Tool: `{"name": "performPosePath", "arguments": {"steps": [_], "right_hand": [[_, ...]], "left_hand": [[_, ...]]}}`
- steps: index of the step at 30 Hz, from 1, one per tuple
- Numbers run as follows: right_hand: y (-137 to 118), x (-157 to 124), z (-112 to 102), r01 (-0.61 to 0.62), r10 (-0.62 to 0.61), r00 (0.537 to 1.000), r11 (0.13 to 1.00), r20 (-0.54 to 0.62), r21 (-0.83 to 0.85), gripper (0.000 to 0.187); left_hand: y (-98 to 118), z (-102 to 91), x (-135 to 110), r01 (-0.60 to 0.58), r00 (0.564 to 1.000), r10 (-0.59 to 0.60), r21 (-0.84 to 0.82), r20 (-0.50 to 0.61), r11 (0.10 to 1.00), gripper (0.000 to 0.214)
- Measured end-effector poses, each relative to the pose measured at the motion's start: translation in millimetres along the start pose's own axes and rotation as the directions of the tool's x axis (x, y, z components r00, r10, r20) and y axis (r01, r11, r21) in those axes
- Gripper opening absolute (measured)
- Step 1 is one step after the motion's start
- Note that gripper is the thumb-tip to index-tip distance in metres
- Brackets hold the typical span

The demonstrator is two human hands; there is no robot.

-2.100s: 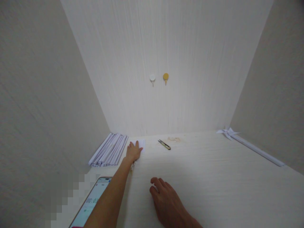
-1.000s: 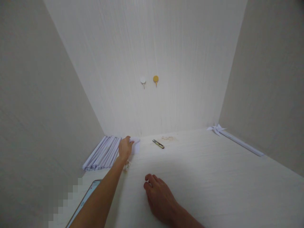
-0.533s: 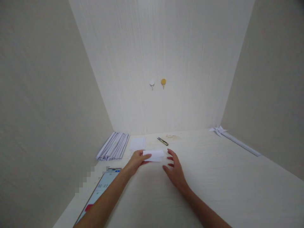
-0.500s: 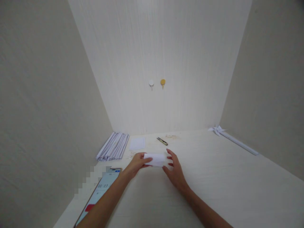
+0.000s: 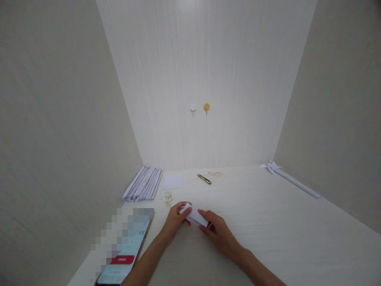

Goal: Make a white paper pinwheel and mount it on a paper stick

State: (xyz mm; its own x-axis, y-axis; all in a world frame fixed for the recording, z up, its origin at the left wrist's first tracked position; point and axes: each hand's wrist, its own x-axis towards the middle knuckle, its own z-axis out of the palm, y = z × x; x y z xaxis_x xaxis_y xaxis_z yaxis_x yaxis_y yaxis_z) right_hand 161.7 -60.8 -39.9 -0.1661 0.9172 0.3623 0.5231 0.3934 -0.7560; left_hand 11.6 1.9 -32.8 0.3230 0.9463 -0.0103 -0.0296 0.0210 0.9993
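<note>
**Base:** Nearest first. What have you got?

**Remote:** On my feed, a phone at lower left of the frame, screen up on the pale table, partly pixelated; red bar near its lower end. The left forearm lies just beside it.

**Base:** And the hands?

**Remote:** Lower centre. Left hand pinches the left end of a folded white paper, thumb on top. Right hand has thumb and finger closed on the right end. Paper sits tilted between them; I can't tell whether it touches the table.

**Base:** Beyond that?

**Remote:** A small heap of pale bits, just past the left hand. Left of centre I log a bundle of white paper rolls, side by side, with flat white paper near their right. Snips lie mid-frame, near some brownish specks.

**Base:** Right side?

**Remote:** A white tube along the side wall, a pointed paper shape at its far end.

**Base:** Farthest?

**Remote:** Back wall: white hook, yellow hook to its right.
</note>
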Motion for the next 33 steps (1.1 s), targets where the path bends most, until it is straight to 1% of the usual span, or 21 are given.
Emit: {"name": "performPosePath", "arguments": {"steps": [2, 4, 6, 8, 10, 12, 13, 15, 16, 17, 18, 19, 20, 21, 22, 24, 26, 28, 29, 30, 33], "right_hand": [[-3.2, 1.3, -0.8, 0.004, -0.004, 0.999, 1.0, 0.048, 0.007, 0.029], [-4.7, 2.7, -1.9, 0.015, -0.019, 0.995, 0.999, 0.096, 0.044, 0.022], [-2.9, 4.1, -2.5, 0.007, -0.016, 0.995, 0.995, 0.099, 0.097, 0.031], [2.1, 6.1, -2.1, -0.026, 0.016, 0.998, 0.985, 0.059, 0.173, 0.039], [8.2, 8.7, -0.7, -0.069, 0.065, 0.998, 0.958, 0.025, 0.277, 0.037], [13.4, 10.8, 1.0, -0.131, 0.136, 0.991, 0.911, 0.016, 0.392, 0.027], [15.2, 11.4, 1.5, -0.167, 0.179, 0.984, 0.884, 0.015, 0.436, 0.028], [17.1, 10.9, 1.3, -0.212, 0.247, 0.969, 0.861, -0.015, 0.463, 0.038], [17.2, 10.0, 0.3, -0.201, 0.252, 0.966, 0.878, -0.062, 0.435, 0.041], [16.9, 8.7, -1.3, -0.156, 0.218, 0.967, 0.914, -0.129, 0.373, 0.04], [16.2, 7.1, -3.4, -0.078, 0.141, 0.966, 0.959, -0.219, 0.273, 0.036], [15.2, 5.5, -5.5, 0.023, 0.019, 0.955, 0.99, -0.297, 0.138, 0.032], [14.1, 3.9, -7.5, 0.136, -0.13, 0.936, 0.991, -0.327, -0.006, 0.031], [12.9, 2.6, -9.1, 0.217, -0.249, 0.914, 0.967, -0.322, -0.132, 0.034], [11.7, 1.5, -10.0, 0.273, -0.337, 0.893, 0.932, -0.297, -0.238, 0.035], [9.3, 0.5, -9.7, 0.332, -0.436, 0.873, 0.859, -0.218, -0.389, 0.031], [7.4, 0.7, -7.7, 0.372, -0.479, 0.868, 0.801, -0.13, -0.47, 0.02], [6.5, 1.6, -6.1, 0.4, -0.493, 0.867, 0.776, -0.074, -0.488, 0.012], [6.4, 2.1, -5.9, 0.391, -0.482, 0.873, 0.789, -0.082, -0.475, 0.01], [6.4, 2.6, -6.2, 0.36, -0.451, 0.885, 0.819, -0.113, -0.446, 0.009], [7.1, 4.2, -9.1, 0.205, -0.266, 0.941, 0.941, -0.212, -0.268, 0.008]], "left_hand": [[-4.1, -0.5, -1.6, -0.021, 0.997, 0.021, 0.0, -0.069, 1.0, 0.041], [-6.5, -0.9, -2.8, -0.039, 0.994, 0.036, -0.033, -0.108, 0.999, 0.05], [-7.6, -1.1, -3.2, -0.061, 0.992, 0.05, -0.088, -0.12, 0.994, 0.057], [-7.7, -0.8, -3.0, -0.065, 0.991, 0.051, -0.109, -0.128, 0.992, 0.06], [-7.7, 0.0, -3.0, -0.047, 0.992, 0.036, -0.09, -0.125, 0.995, 0.057], [-8.0, 1.2, -4.0, -0.016, 0.995, 0.01, -0.062, -0.1, 0.998, 0.046], [-8.3, 1.9, -4.7, 0.0, 0.996, -0.005, -0.054, -0.085, 0.999, 0.04], [-9.1, 3.2, -6.4, 0.027, 0.997, -0.031, -0.046, -0.077, 0.999, 0.032], [-9.6, 3.6, -7.0, 0.035, 0.996, -0.038, -0.044, -0.082, 0.998, 0.031], [-10.1, 3.8, -7.5, 0.036, 0.995, -0.04, -0.043, -0.092, 0.998, 0.031], [-10.6, 3.6, -7.6, 0.034, 0.994, -0.038, -0.039, -0.106, 0.999, 0.031], [-11.0, 3.1, -7.5, 0.03, 0.992, -0.034, -0.035, -0.123, 0.999, 0.031], [-11.3, 2.3, -7.3, 0.026, 0.99, -0.03, -0.032, -0.137, 0.999, 0.032], [-11.6, 1.3, -7.0, 0.024, 0.988, -0.028, -0.032, -0.15, 0.999, 0.033], [-11.8, 0.2, -6.6, 0.023, 0.986, -0.028, -0.034, -0.162, 0.999, 0.033], [-12.0, -1.5, -6.1, 0.018, 0.985, -0.025, -0.045, -0.17, 0.999, 0.032], [-11.7, -1.9, -6.1, 0.003, 0.988, -0.01, -0.048, -0.153, 0.999, 0.03], [-10.5, -0.6, -6.5, -0.012, 0.993, 0.007, -0.044, -0.118, 0.999, 0.029], [-9.4, 0.5, -6.9, -0.017, 0.996, 0.013, -0.045, -0.089, 0.999, 0.028], [-8.0, 1.8, -7.3, -0.016, 0.998, 0.014, -0.051, -0.056, 0.999, 0.028], [-3.8, 4.9, -8.8, 0.012, 0.997, -0.009, -0.039, 0.071, 0.999, 0.029]]}}
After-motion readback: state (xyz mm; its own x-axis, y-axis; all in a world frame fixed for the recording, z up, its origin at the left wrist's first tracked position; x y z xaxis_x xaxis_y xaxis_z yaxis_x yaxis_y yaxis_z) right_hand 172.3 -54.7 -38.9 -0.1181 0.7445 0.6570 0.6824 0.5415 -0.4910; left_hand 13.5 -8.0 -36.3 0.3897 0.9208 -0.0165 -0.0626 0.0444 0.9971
